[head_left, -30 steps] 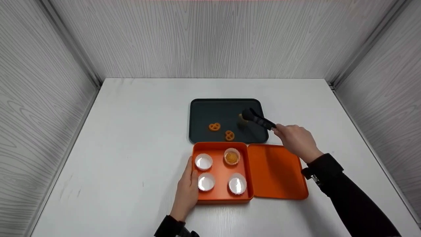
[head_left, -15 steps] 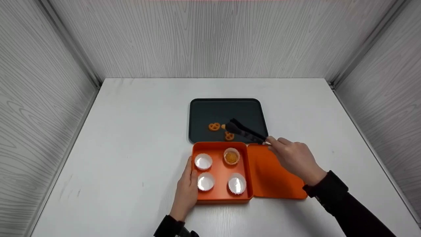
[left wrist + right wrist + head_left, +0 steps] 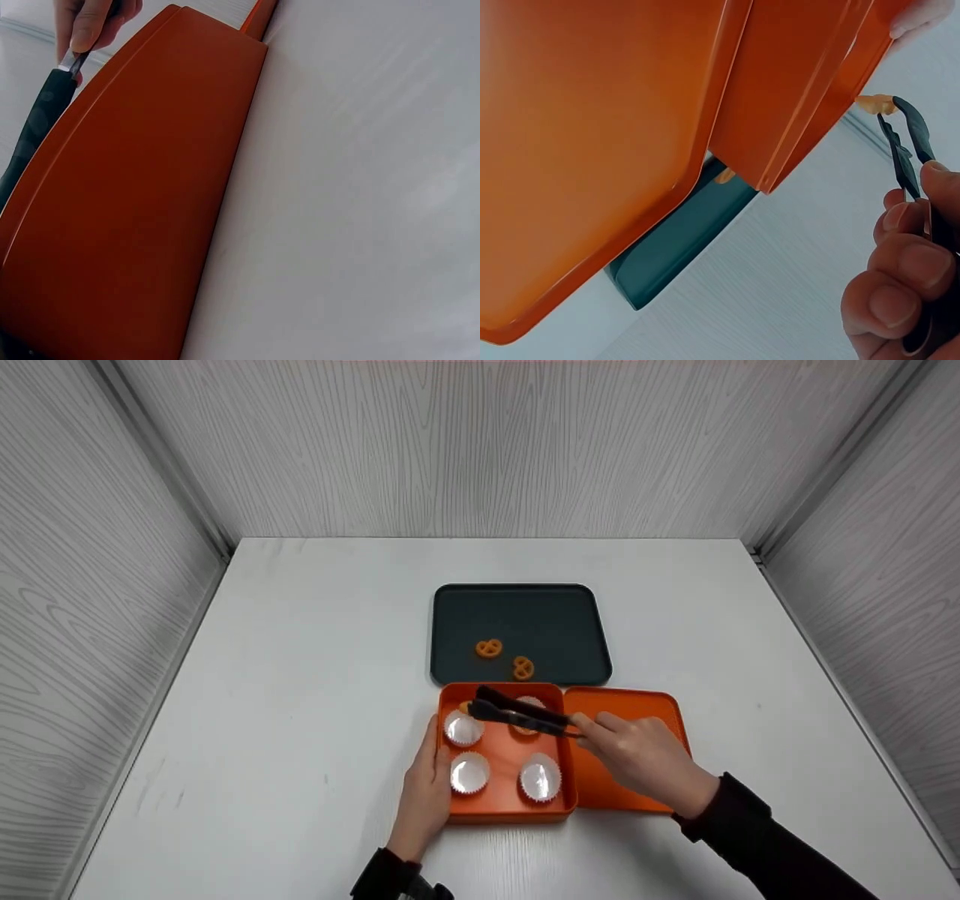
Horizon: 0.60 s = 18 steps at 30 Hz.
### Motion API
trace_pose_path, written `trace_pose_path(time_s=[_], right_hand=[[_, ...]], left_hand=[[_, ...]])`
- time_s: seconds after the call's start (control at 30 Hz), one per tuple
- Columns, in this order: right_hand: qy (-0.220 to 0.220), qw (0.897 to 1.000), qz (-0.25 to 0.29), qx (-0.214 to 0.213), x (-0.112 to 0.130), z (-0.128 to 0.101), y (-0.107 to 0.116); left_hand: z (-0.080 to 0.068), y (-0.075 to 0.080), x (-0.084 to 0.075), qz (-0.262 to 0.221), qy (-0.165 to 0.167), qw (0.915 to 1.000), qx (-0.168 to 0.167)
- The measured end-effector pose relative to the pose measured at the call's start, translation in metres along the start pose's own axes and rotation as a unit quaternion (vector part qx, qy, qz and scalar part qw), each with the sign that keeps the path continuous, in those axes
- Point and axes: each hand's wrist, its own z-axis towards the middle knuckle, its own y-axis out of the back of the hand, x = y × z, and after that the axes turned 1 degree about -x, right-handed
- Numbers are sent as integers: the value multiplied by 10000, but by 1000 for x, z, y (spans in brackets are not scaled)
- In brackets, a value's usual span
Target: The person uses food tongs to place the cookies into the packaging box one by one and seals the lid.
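Observation:
My right hand [image 3: 641, 757] grips a pair of dark tongs [image 3: 521, 714] by the handle. A small yellow-orange food piece [image 3: 876, 103] is pinched at the tongs' tips, over the back-left paper cup [image 3: 463, 729] in an orange box [image 3: 506, 808]. My left hand [image 3: 424, 799] holds the box's left wall, its thumb at the rim. Two more white cups, front-left [image 3: 469, 774] and front-right [image 3: 540, 778], look unfilled. The tongs partly cover the back-right cup [image 3: 530, 702], hiding its contents.
Behind the box lies a dark green tray [image 3: 517, 611] with two pretzels, one on the left [image 3: 489, 649] and one near its front edge [image 3: 523, 667]. An orange lid [image 3: 626, 703] lies flat against the box's right side. Grey wood-grain walls [image 3: 480, 450] enclose the white table.
The tongs have lifted the food piece from the tray and carried it left and toward me, over the box. My left hand has stayed at the box's left side.

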Motion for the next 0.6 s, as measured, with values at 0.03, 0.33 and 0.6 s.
trace_pose_path(time_s=[0.03,0.33,0.6], right_hand=[[-1,10000,3,40,1,1,-1],[15,9990,-47,444,8,7,-12],[138,9983,-32,568,7,10,-20]], left_hand=[[0,0,0,5,-17,10000,-13],[0,-1,3,71,-277,9996,-17],[-1,1,4,25,-283,9996,4]])
